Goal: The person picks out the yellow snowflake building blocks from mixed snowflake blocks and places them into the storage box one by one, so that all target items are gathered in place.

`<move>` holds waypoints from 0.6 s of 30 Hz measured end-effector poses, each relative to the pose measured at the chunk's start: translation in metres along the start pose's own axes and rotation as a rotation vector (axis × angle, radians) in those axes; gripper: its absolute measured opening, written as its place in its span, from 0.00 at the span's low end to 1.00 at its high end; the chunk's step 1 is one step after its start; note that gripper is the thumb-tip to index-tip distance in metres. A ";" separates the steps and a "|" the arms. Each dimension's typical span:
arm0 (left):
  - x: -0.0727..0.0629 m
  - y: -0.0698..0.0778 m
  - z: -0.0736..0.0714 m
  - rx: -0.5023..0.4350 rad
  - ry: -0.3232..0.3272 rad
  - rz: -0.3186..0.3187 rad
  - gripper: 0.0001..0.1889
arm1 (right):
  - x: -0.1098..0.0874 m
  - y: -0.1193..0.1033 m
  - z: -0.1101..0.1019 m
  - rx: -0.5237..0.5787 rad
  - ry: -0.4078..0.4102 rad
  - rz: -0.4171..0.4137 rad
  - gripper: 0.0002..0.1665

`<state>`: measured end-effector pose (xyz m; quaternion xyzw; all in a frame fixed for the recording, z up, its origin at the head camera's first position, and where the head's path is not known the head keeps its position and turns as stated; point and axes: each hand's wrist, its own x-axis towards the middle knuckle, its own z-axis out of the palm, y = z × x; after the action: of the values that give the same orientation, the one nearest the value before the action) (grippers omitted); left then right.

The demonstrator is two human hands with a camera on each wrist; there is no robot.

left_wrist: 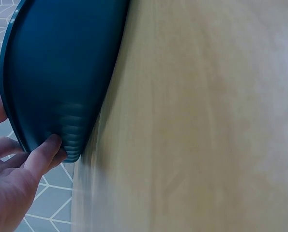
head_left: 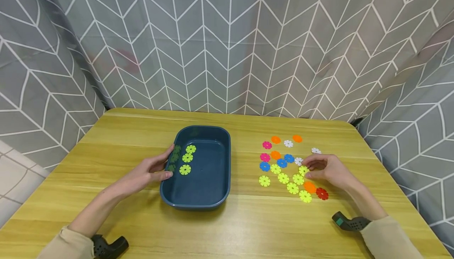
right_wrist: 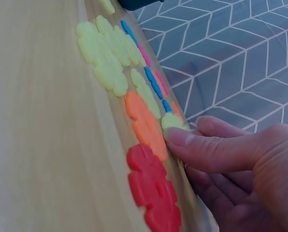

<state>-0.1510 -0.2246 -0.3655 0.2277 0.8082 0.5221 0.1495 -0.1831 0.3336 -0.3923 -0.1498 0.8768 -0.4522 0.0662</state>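
Observation:
A dark blue plastic bin (head_left: 213, 188) stands left of the table's middle. My left hand (head_left: 150, 170) holds its left side, fingers and thumb at the rim, and the left wrist view shows fingertips against the ribbed outer wall (left_wrist: 61, 96). Inside lie three yellow-green notched discs (head_left: 185, 169), mirrored in the bin's left wall. On the right, my right hand (head_left: 326, 168) pinches a yellow-green notched disc (head_left: 303, 170) at the edge of a loose group. Its thumb (right_wrist: 182, 140) overlaps that disc in the right wrist view. Nearby are an orange disc (head_left: 309, 187) and a red disc (head_left: 322, 193).
Several more yellow-green discs (head_left: 292, 188) spread left of the right hand. Behind them lie blue discs (head_left: 281, 163), pink discs (head_left: 265, 157), orange discs (head_left: 276, 140) and white discs (head_left: 288, 143). A grey patterned curtain (head_left: 220, 46) hangs behind the wooden table (head_left: 248, 231).

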 end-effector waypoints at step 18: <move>0.000 -0.001 0.000 0.013 0.007 -0.008 0.42 | -0.001 -0.002 0.000 -0.071 0.049 0.033 0.20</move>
<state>-0.1510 -0.2250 -0.3667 0.2235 0.8131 0.5170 0.1473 -0.1819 0.3322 -0.3906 -0.1266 0.8960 -0.4230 0.0466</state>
